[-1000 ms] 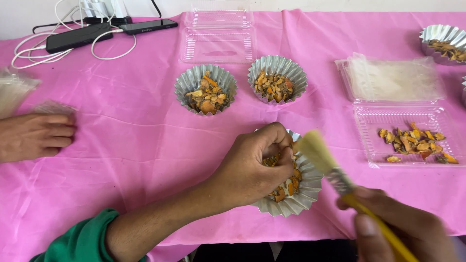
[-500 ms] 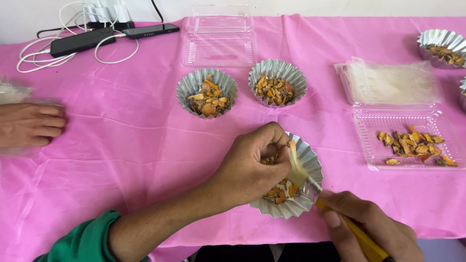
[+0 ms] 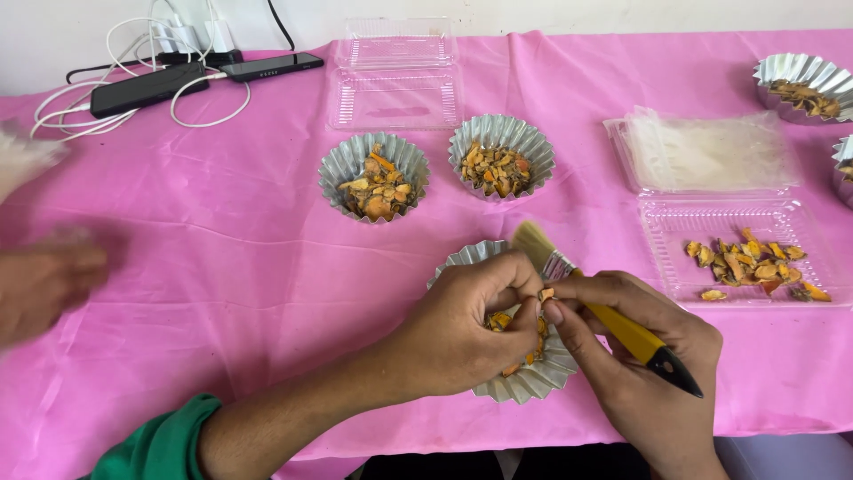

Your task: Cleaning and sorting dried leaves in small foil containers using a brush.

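My left hand [image 3: 471, 329] hovers over a crimped foil cup [image 3: 524, 384] of dried orange and yellow pieces near the table's front edge. Its fingertips pinch a small orange piece [image 3: 546, 293] just above the cup. My right hand [image 3: 640, 373] grips a yellow-handled brush [image 3: 622, 329]. The pale bristles [image 3: 536, 244] point up and to the left, past my left fingers. My right thumb and forefinger also touch the pinched piece. Most of the cup's contents are hidden under my hands.
Two more filled foil cups [image 3: 330, 169] [image 3: 538, 135] stand behind. A clear tray [image 3: 675, 267] of orange pieces and a stack of clear bags [image 3: 702, 151] lie right. An empty clear box [image 3: 395, 80], phones with cables [image 3: 147, 89], and another person's blurred hand [image 3: 40, 284] are left.
My right hand has risen and closed in on my left, bringing the brush up from the cup. The fingertips of both hands now meet. The other person's hand at the left is moving.
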